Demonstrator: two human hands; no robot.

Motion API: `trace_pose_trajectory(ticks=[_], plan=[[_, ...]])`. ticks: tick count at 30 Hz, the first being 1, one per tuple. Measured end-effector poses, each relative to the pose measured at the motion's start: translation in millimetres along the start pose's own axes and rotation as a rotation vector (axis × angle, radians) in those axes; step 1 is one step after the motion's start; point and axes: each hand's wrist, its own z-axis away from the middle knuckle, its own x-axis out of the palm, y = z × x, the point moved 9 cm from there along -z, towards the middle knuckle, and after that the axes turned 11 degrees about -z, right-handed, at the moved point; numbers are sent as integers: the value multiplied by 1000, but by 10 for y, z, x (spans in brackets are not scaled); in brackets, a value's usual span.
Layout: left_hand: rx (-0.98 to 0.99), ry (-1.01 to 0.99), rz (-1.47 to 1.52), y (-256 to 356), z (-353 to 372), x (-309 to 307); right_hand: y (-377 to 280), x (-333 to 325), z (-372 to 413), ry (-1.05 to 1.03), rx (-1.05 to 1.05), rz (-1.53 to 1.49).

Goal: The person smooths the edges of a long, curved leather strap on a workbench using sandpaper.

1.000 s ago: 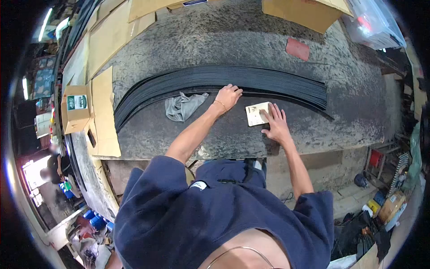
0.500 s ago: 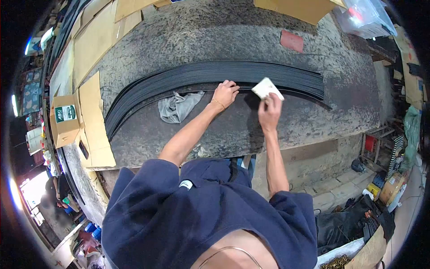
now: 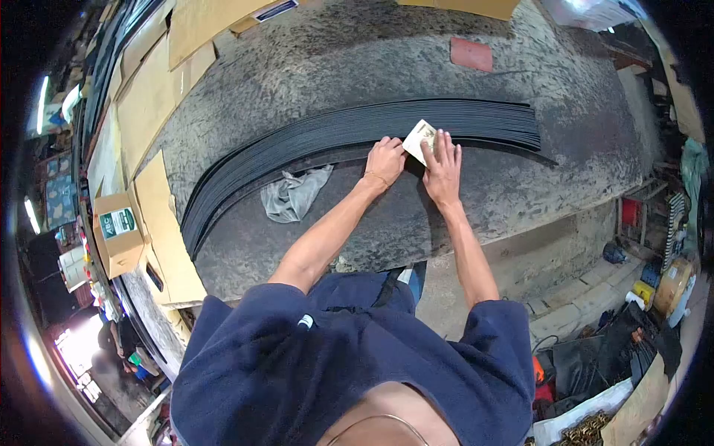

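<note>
A curved bundle of long dark strips (image 3: 335, 125) lies across the dark worktable (image 3: 357, 67). My left hand (image 3: 385, 160) rests at the bundle's near edge with its fingers curled; whether they pinch a strip is too small to tell. Just right of it, my right hand (image 3: 442, 165) holds a pale, marked square block (image 3: 419, 141) against the near edge of the strips, its fingers stretched over the block's right side. A crumpled grey cloth (image 3: 295, 195) lies left of my left forearm.
Flattened cardboard (image 3: 165, 223) and an open cardboard box (image 3: 119, 232) are at the left. A red piece (image 3: 471, 54) lies on the table beyond the bundle. Another person (image 3: 111, 342) is at the far lower left. Black material (image 3: 587, 364) sits at the lower right.
My right hand has moved left with the pale block, bringing it beside my left hand. The view has shifted slightly.
</note>
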Motion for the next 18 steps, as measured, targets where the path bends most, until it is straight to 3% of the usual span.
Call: trace_pose_trajectory(ticks=[5, 9, 11, 13, 15, 18], plan=[[24, 5, 6, 0, 38, 33, 19, -7, 89, -24, -78, 27], [49, 27, 70, 108, 167, -45, 683, -548, 251, 198, 285, 191], [17, 85, 33, 160, 193, -59, 489, -540, 208, 158, 251, 109], [22, 87, 26, 172, 185, -62, 154, -56, 330, -32, -23, 6], [36, 53, -10, 143, 198, -27, 37, -101, 334, -81, -73, -29], [8, 55, 17, 110, 189, -7, 630, -540, 345, 172, 260, 123]])
